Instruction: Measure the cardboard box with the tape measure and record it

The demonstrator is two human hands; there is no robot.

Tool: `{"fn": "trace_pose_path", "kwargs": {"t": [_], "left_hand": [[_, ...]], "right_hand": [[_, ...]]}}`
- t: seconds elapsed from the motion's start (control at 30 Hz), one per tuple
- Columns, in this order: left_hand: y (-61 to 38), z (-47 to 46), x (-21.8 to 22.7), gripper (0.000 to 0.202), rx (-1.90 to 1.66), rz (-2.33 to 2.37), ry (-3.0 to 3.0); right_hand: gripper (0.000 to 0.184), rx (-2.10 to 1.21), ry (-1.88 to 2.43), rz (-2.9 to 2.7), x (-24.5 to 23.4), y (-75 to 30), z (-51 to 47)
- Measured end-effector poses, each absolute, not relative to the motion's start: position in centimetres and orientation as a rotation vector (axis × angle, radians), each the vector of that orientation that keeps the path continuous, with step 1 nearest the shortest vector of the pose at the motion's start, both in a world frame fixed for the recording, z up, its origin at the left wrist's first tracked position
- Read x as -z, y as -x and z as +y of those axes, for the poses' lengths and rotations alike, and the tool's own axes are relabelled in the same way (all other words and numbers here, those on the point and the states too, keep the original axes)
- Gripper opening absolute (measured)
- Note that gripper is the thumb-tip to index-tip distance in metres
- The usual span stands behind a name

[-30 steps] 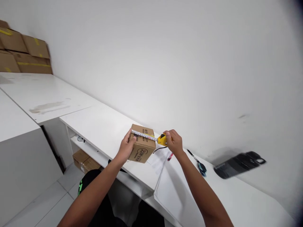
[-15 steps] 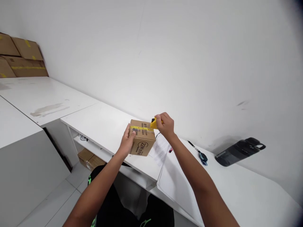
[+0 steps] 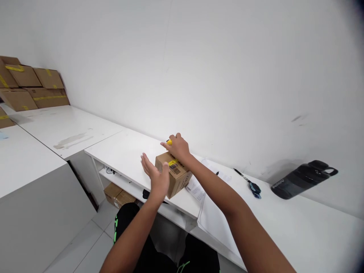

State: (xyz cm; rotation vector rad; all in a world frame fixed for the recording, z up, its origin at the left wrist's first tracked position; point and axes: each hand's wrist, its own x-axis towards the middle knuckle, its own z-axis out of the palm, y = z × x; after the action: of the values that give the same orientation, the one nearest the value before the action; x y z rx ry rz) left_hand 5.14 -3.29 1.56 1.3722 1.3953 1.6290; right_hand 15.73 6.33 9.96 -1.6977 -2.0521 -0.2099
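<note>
A small brown cardboard box (image 3: 178, 182), with yellow tape and dark print on its top, sits tilted in view near the front edge of the white desk. My left hand (image 3: 157, 178) is at its left side, open, thumb and fingers apart; whether the palm touches the cardboard I cannot tell. Above the far end of the box is my right hand (image 3: 178, 147), curled around a yellow-and-black tool (image 3: 169, 142). Most of that tool is hidden by the fingers, so its exact kind does not show.
Papers (image 3: 217, 223) lie right of the box. Beyond them are a dark badge reel (image 3: 254, 188) with a strap and a black bottle (image 3: 301, 180) lying tilted by the wall. Stacked cartons (image 3: 49, 96) stand far left. Another carton (image 3: 119, 195) is under the desk.
My left hand has let go of the box and spread its fingers. The box has come lower and turned. My right hand has moved left with the yellow-and-black tool. The view has shifted slightly.
</note>
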Motion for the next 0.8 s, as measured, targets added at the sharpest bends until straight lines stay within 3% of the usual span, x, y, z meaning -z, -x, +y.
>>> {"fn": "trace_pose_path", "kwargs": {"t": [0.1,0.23,0.37,0.47,0.63,0.8], "left_hand": [[-3.2,-0.6,-3.3,0.079,-1.519,1.316,-1.345],[-1.8,3.3,-3.4,0.097,-1.251,0.955,-1.460],[-1.6,4.5,-2.9,0.075,-1.146,0.753,-1.501],[-1.7,4.5,-2.7,0.067,-1.160,0.702,-1.467],[-1.7,4.4,-2.2,0.077,-1.203,0.790,-1.396],[-1.9,4.3,-2.0,0.067,-1.195,0.753,-1.410]], "right_hand": [[0.046,0.262,1.637,-2.159,-10.1,-16.2,4.6],[0.036,0.207,1.587,-2.204,-10.5,-16.9,3.6],[0.033,0.243,1.537,-2.291,-10.7,-16.9,3.9],[0.035,0.254,1.532,-2.345,-11.1,-16.5,4.1],[0.030,0.325,1.575,-2.372,-10.6,-17.7,1.2],[0.030,0.405,1.525,-2.212,-8.0,-23.0,-5.6]]}}
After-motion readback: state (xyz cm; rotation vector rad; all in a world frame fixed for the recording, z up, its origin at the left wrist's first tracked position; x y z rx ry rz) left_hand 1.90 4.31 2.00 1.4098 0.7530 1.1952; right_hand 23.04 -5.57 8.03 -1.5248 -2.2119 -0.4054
